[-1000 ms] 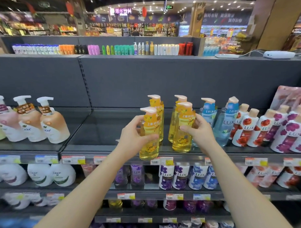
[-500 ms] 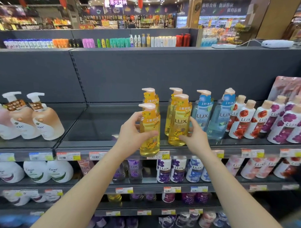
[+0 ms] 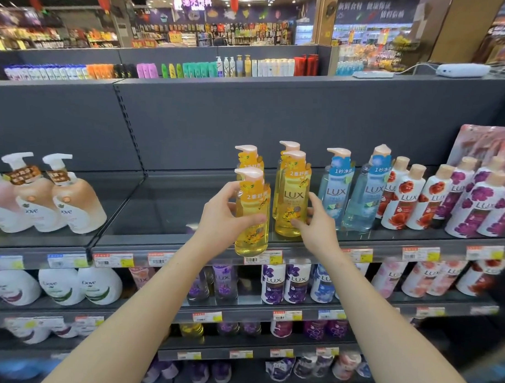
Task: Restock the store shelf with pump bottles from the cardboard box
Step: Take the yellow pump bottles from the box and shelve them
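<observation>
My left hand (image 3: 223, 219) grips a yellow pump bottle (image 3: 253, 217) by its middle, upright at the front edge of the grey top shelf (image 3: 159, 214). My right hand (image 3: 316, 225) holds the lower right side of a second yellow LUX pump bottle (image 3: 292, 198), which stands on the shelf with its label facing me. Two more yellow pump bottles (image 3: 248, 158) (image 3: 288, 146) stand behind these. The cardboard box is out of view.
Blue LUX pump bottles (image 3: 335, 191) stand right beside my right hand, then white flower-print bottles (image 3: 402, 199). Dove pump bottles (image 3: 73, 199) stand far left on the neighbouring shelf. Bare shelf lies left of the yellow bottles. Lower shelves (image 3: 270, 312) hold several more bottles.
My right hand has slid down the right bottle, whose LUX label has turned to face me. The left bottle has shifted a little closer to it at the shelf's front.
</observation>
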Demonstrator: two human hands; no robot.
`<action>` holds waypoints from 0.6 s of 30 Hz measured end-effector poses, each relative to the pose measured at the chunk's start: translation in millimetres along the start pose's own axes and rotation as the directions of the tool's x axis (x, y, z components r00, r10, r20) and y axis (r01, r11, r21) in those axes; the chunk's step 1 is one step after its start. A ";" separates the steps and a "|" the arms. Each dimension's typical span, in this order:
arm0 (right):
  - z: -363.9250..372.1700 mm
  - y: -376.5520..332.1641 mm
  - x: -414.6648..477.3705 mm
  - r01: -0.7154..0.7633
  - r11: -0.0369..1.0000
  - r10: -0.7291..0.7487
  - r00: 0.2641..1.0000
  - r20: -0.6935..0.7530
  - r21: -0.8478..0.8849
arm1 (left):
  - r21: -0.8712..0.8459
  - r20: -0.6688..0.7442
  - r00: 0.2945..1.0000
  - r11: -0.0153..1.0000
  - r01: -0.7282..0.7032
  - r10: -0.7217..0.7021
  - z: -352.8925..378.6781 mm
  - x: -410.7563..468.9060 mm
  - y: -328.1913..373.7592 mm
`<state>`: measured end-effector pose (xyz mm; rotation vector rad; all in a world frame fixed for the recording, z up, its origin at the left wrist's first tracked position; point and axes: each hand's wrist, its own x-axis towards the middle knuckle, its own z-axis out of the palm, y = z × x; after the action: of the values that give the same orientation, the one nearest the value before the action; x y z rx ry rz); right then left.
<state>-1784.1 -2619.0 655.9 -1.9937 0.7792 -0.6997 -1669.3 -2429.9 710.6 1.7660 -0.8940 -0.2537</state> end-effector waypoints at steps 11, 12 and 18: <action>5.1 -17.5 -5.1 -0.202 0.978 0.199 0.978 -0.060 -0.056 | 0.005 -0.010 1.000 1.000 -0.006 0.006 -5.4 11.6 -2.9; 7.0 -19.7 -11.8 -0.220 0.973 0.214 0.973 -0.089 -0.072 | 0.006 -0.011 1.000 1.000 -0.001 0.001 -5.9 13.1 -4.5; 35.2 -31.7 -39.9 -0.087 0.994 0.090 0.995 0.037 -0.064 | -0.015 -0.026 0.999 1.000 0.024 -0.025 -8.3 24.5 -13.0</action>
<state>-1776.5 -2557.6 659.4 -2.0098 0.8692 -0.5889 -1641.9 -2438.7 708.4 1.7639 -0.8502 -0.2516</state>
